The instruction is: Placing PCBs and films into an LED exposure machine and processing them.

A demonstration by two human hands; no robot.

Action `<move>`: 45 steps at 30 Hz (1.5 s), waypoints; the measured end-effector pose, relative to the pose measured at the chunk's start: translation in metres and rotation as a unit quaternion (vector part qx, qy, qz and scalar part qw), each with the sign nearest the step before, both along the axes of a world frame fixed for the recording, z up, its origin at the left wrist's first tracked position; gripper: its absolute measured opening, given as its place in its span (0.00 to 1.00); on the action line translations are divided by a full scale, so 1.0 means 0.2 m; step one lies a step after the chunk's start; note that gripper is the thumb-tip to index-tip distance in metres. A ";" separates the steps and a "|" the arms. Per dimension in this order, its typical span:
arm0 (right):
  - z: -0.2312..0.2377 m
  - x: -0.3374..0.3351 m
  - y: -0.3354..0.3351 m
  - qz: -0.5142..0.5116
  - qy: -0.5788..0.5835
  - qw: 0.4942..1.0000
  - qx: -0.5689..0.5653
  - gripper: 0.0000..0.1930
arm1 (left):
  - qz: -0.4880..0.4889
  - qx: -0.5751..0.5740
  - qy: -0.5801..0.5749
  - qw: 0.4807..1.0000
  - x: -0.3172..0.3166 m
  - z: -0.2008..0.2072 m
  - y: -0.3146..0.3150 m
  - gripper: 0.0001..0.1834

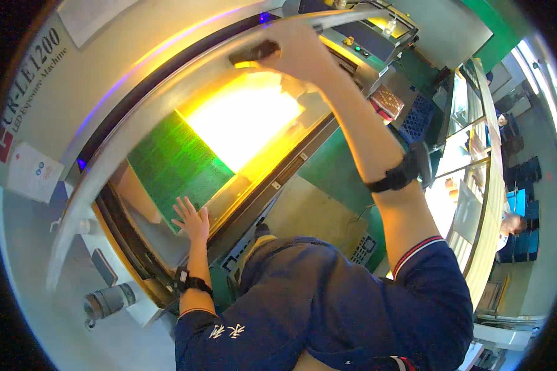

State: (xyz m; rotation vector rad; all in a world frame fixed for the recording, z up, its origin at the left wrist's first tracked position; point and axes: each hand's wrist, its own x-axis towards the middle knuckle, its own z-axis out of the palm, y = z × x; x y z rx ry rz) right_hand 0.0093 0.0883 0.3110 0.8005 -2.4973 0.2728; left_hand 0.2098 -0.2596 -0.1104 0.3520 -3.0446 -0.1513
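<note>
Holding the lid [185,68] up, right hand [297,49] clasped on its handle [255,52].
My left hand [192,221] lies open, flat on the green board [173,164]; a slipped grip could drop the lid onto it.

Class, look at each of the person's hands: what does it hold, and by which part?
The right hand grips the black handle of the raised machine lid. The left hand holds nothing; it lies flat on the green circuit board.

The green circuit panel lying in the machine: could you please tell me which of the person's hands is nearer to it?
Left. The left hand lies spread on the green circuit panel's near corner; the right hand is up on the raised lid's black handle.
</note>
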 end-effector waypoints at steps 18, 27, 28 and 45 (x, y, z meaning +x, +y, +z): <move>-1.97 0.58 0.29 -0.133 -0.404 0.852 0.304 0.18 | -0.188 0.288 0.025 0.939 -0.22 0.32 0.27 0.27; -2.05 0.61 0.30 -0.124 -0.442 0.809 0.367 0.16 | 0.062 0.020 -0.078 0.995 -0.22 0.01 0.00 0.34; -2.08 0.60 0.30 -0.125 -0.449 0.802 0.373 0.15 | 0.085 0.011 -0.099 0.991 -0.22 0.03 0.01 0.34; -1.96 0.57 1.03 -0.143 -0.541 0.795 -0.237 0.13 | 0.137 -0.035 -0.165 0.976 -0.33 -0.14 0.02 0.38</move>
